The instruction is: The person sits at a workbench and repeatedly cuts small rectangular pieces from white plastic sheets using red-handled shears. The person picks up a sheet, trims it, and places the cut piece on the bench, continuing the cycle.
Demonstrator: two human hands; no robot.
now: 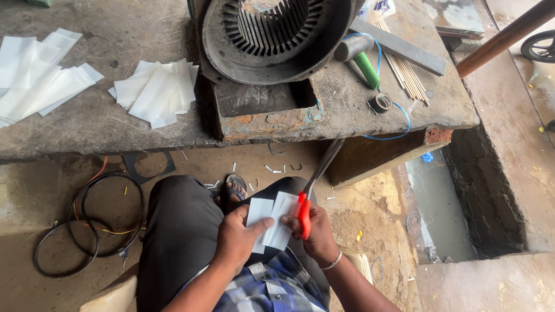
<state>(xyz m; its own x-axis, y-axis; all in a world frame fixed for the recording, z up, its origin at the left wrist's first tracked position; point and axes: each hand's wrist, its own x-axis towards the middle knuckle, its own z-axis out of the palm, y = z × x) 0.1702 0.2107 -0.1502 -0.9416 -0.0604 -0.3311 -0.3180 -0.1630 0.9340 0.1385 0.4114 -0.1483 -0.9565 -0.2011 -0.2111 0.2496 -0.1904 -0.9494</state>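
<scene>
My left hand (236, 236) holds a small stack of white paper strips (269, 222) over my lap. My right hand (315, 231) grips red-handled scissors (304, 212), blades pointing up toward the bench, and its fingers also touch the strips' right edge. A dark round motor stator housing (272, 36) with slotted inner teeth rests on the concrete bench (98, 124) ahead. Two piles of cut white paper pieces lie on the bench: one (156, 92) beside the stator and another (37, 78) at the far left.
A green-handled hammer (361, 58), a metal bar (399, 46), thin sticks (407, 78), a tape roll (381, 103) and blue wire (399, 115) lie right of the stator. Black cable coils (87, 225) sit on the floor at left. A pit (451, 208) opens at right.
</scene>
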